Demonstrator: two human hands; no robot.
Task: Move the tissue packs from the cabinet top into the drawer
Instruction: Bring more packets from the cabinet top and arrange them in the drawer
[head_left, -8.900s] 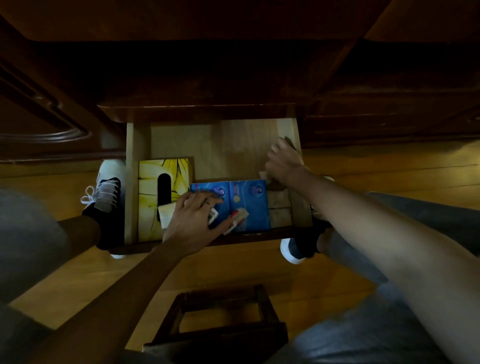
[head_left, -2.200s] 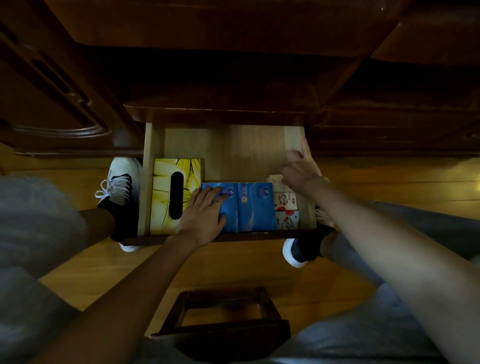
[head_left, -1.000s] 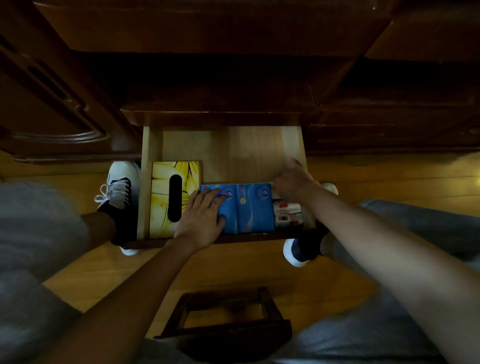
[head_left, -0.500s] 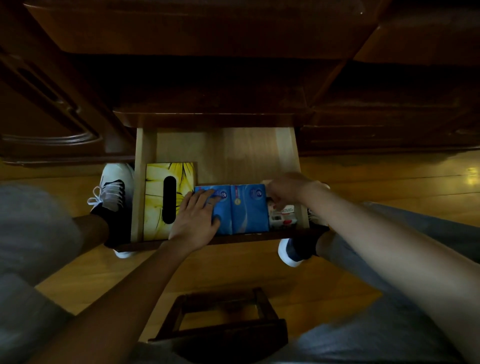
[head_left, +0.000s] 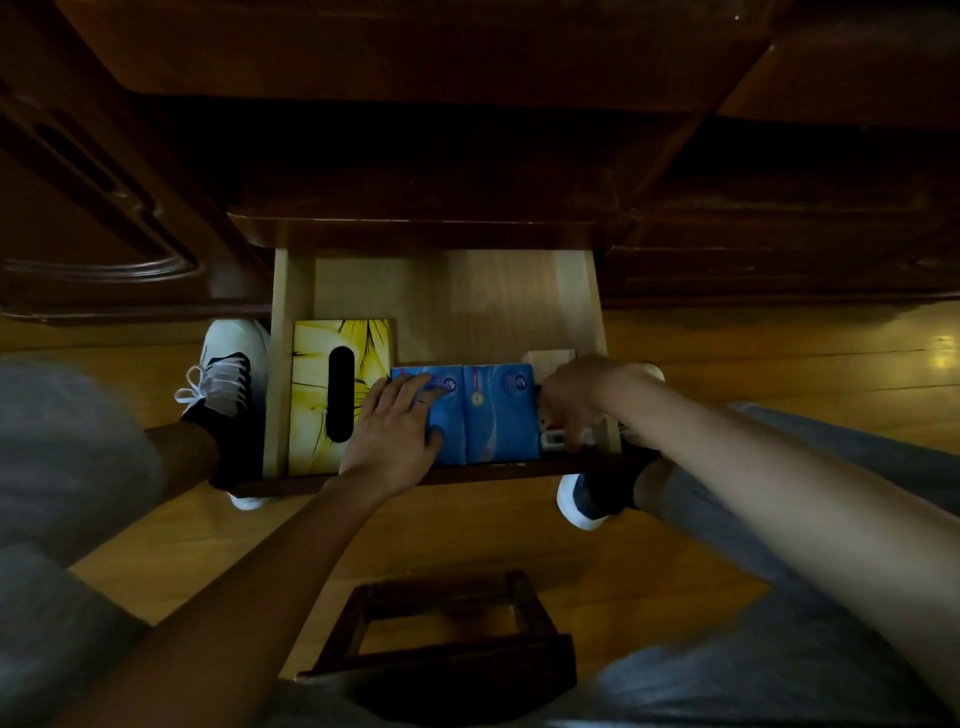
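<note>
Flat and open, the left hand (head_left: 392, 439) rests on the left blue tissue pack (head_left: 441, 415), with its fingers laid straight across the top. It lay the same way a moment ago. Just beside that pack, touching it, is the right blue tissue pack (head_left: 501, 413). Both lie in the near part of the drawer (head_left: 441, 291).

The right hand (head_left: 576, 397) has come nearer and lower than before. Its fingers are bent down over the small white packs (head_left: 553, 439) in the near right corner of the drawer, between the blue packs and the drawer's right wall. The hand hides most of them now, where more of them showed a moment ago. I cannot tell if the fingers hold a pack or only press on it.

A yellow tissue box (head_left: 317, 395) with a dark slot lies at the left side of the drawer, touching the left hand's side. A small pale pack (head_left: 545, 357) peeks out just past the right hand.

Under the drawer are two shoes on a wooden floor (head_left: 467, 540). A dark stool (head_left: 441, 639) stands near the person.
</note>
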